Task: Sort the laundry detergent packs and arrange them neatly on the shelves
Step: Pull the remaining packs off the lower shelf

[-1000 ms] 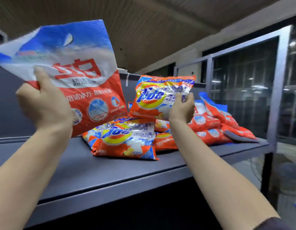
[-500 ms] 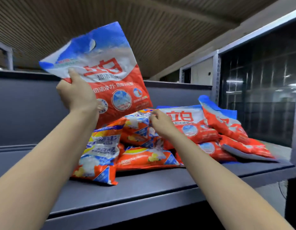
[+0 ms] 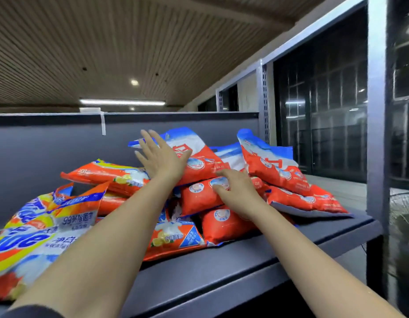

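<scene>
A heap of detergent packs lies on the dark grey shelf (image 3: 244, 260). Red, white and blue packs pile up at the middle and right. The top red-white-blue pack (image 3: 198, 157) lies on that pile, and my left hand (image 3: 161, 157) rests flat on it with fingers spread and straight. My right hand (image 3: 235, 191) lies palm down with loosely bent fingers on a red pack (image 3: 198, 198) lower in the pile. Orange and yellow Tide packs (image 3: 38, 237) lie at the left and under my left forearm.
The shelf's grey back panel (image 3: 61, 138) rises behind the heap. A grey metal upright (image 3: 378, 134) stands at the right end, with dark glass doors beyond. The shelf's front edge runs below my forearms.
My left hand has brought the raised red-white-blue pack down onto the right pile and let it go, now lying flat on it. My right hand moved from the Tide packs to a red pack.
</scene>
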A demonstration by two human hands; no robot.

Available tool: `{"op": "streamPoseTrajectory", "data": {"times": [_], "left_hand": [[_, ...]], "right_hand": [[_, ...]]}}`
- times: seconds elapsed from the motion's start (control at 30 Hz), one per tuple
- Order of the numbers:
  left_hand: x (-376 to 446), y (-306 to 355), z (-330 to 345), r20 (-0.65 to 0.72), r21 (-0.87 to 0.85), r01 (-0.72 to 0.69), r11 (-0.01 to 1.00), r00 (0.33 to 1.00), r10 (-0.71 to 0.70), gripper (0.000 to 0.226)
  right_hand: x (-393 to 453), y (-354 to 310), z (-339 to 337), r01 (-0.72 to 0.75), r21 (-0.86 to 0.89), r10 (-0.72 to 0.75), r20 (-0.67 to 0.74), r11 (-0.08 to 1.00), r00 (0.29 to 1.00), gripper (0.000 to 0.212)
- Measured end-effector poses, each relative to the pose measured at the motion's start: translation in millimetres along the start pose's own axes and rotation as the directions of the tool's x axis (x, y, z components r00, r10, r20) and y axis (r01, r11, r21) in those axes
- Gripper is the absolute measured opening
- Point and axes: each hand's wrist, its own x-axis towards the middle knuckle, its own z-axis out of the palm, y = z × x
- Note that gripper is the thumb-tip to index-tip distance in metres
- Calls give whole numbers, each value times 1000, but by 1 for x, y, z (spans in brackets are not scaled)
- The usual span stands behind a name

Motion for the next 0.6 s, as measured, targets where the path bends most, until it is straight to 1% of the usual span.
{"op": "streamPoseTrajectory", "data": {"times": [0.03, 0.07, 0.1, 0.13, 0.17, 0.2, 0.23, 0.27, 0.33, 0.4, 0.43, 0.5, 0.6], "left_hand": [[0, -2, 3, 55, 98, -106, 990, 993, 101, 95], [1, -5, 4, 148, 154, -216, 964, 970, 193, 87], [2, -9, 3, 259, 145, -289, 946, 934, 245, 83], [2, -13, 0, 376, 95, -317, 944, 889, 261, 84], [1, -16, -2, 466, 52, -315, 948, 847, 255, 88], [0, -17, -3, 503, 51, -319, 947, 827, 251, 94], [-3, -17, -3, 493, 87, -337, 937, 832, 254, 97], [-6, -17, -3, 445, 133, -354, 926, 856, 263, 96], [-13, -17, -2, 284, 184, -357, 916, 911, 298, 82], [-19, -18, -5, 141, 157, -327, 932, 941, 306, 67], [-21, -19, -9, 98, 124, -301, 946, 952, 290, 59], [-23, -24, -20, 47, 49, -244, 969, 969, 241, 45], [-29, -37, -41, 8, -14, -210, 978, 978, 210, 35]], "right_hand": [[1, 0, 2, -3, -5, 3, -12, 1000, 1000, 38], [3, -1, 4, -11, -19, 10, -24, 1000, 1000, 35], [5, -2, 5, -16, -39, 15, -32, 999, 999, 33], [6, -2, 6, -22, -54, 21, -33, 998, 999, 31], [6, -2, 7, -27, -58, 25, -34, 998, 999, 31], [6, -2, 7, -27, -57, 25, -34, 998, 999, 31], [5, -1, 7, -21, -55, 19, -34, 998, 999, 31], [5, -1, 7, -12, -51, 10, -33, 999, 999, 31], [3, -1, 5, 1, -36, -2, -31, 999, 1000, 30], [0, -4, 2, 13, -10, -13, -31, 1000, 999, 30], [-2, -6, 1, 20, 9, -19, -42, 1000, 999, 30], [-7, -13, 0, 25, 51, -21, -79, 998, 997, 31], [-15, -29, 1, 19, 112, -8, -94, 994, 996, 30]]}}
